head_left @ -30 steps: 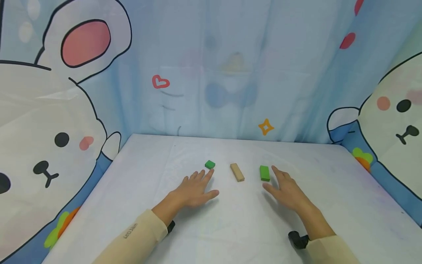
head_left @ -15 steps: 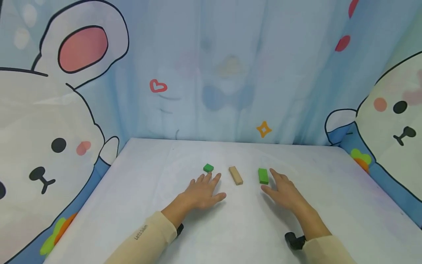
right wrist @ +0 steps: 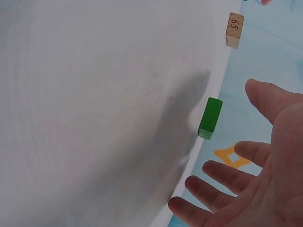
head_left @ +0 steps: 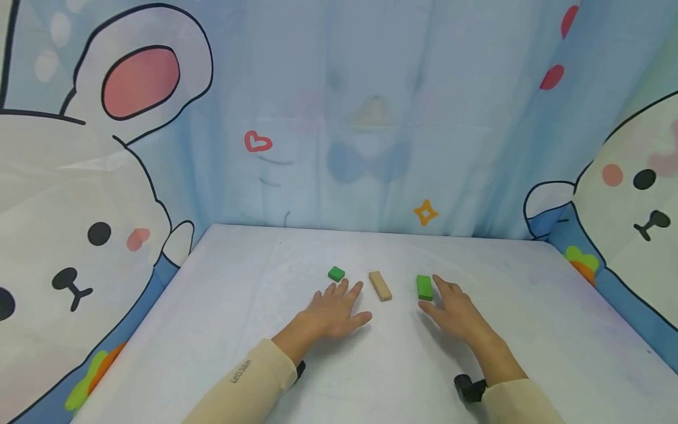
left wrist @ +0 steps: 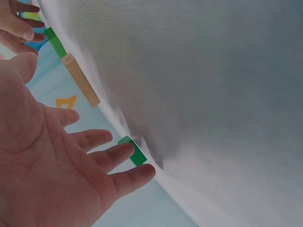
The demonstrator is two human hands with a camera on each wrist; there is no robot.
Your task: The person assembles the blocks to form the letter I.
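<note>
Below head-view centre, a wide-spread left hand [head_left: 333, 312] and wide-spread right hand [head_left: 458, 313] are hovering near a small green block [head_left: 336, 273], wooden block [head_left: 380, 286] and long green block [head_left: 424, 287]; only wrist views are showing the wooden block's printing [right wrist: 234, 24].

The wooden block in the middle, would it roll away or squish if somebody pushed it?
The wooden block has flat sides, so it would probably slide, not roll. Its wood grain suggests it's stiff and shouldn't squish. Lying flat on the table, it seems unlikely to tip.
</note>
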